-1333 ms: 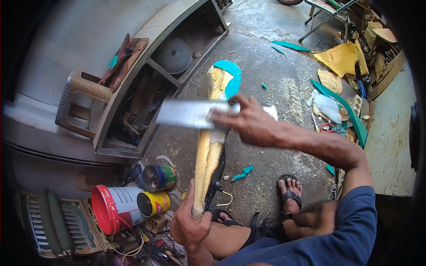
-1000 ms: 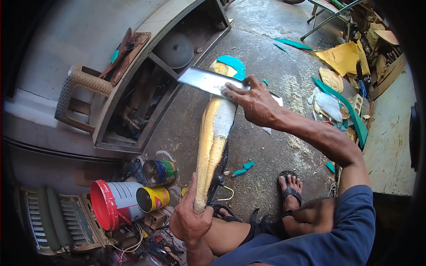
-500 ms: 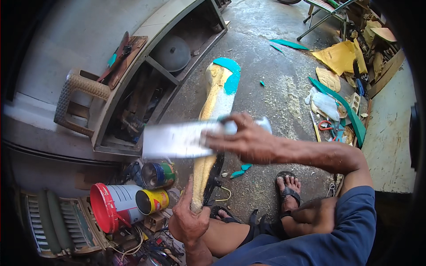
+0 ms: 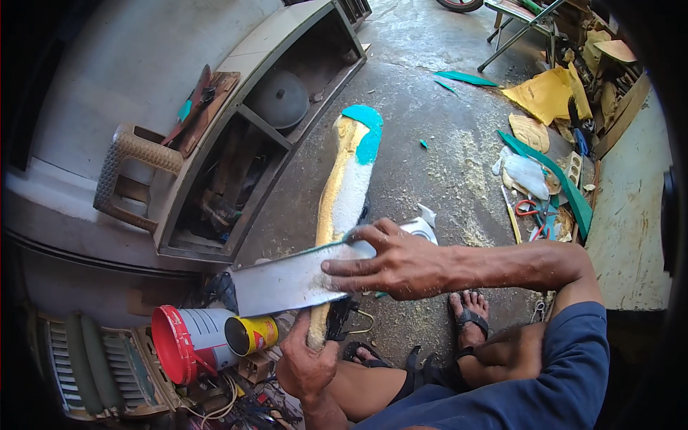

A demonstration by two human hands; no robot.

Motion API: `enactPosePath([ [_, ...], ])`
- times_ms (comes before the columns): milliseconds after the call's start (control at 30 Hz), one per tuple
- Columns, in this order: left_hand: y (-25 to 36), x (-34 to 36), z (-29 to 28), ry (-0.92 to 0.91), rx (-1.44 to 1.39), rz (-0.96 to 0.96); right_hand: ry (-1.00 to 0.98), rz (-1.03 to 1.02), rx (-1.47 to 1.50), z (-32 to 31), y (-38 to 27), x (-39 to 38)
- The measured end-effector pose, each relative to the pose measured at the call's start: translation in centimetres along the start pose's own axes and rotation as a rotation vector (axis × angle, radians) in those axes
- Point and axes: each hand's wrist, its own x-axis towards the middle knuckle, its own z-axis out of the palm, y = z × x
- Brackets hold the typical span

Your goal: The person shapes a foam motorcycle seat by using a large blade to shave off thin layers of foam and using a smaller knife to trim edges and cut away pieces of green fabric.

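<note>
A long, narrow shaped foam pad (image 4: 351,188) stretches away from me, with yellow foam along its side, a speckled white top and a teal patch at its far end. My left hand (image 4: 308,367) is closed around the near tip of the pad, close to my thigh. Across its near part lies a flat, pale rectangular board (image 4: 283,281), dusted with crumbs. My right hand (image 4: 398,261) grips the board's right end, fingers spread over its upper face. The board covers part of the pad, and its underside is hidden.
At left stand a low cabinet (image 4: 247,107) with a lidded pot (image 4: 279,99) and a woven-pattern stool (image 4: 136,161). A red-rimmed bucket (image 4: 175,344) and a yellow can (image 4: 251,335) sit lower left. Right, scissors (image 4: 548,218) lie among teal foam offcuts (image 4: 555,175). Foam crumbs litter the floor.
The board and my right hand have moved toward me along the pad, and the motion blur is gone. My left hand keeps its hold on the near tip.
</note>
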Motion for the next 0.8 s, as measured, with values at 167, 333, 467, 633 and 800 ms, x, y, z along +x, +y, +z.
enactPosePath([
  [167, -0.2, 0.6, 2.1, -0.012, 0.056, 0.019, -0.019, 0.263, -0.290, 0.6, 7.1, -2.0],
  [333, -0.7, -0.2, 0.4, -0.052, 0.056, -0.087, -0.057, 0.021, -0.079, -1.1, 2.3, 0.8],
  [467, -0.4, 0.0, 1.7, -0.025, 0.051, 0.029, 0.037, 0.407, -0.248, 0.3, 7.9, -1.7],
  [633, -1.1, 0.2, 0.8, -0.001, 0.045, 0.042, -0.038, 0.107, -0.153, -0.9, 3.9, 0.6],
  [800, -1.7, 0.3, 0.6, -0.010, 0.149, 0.069, 0.010, 0.264, -0.223, 1.7, 5.6, -0.1],
])
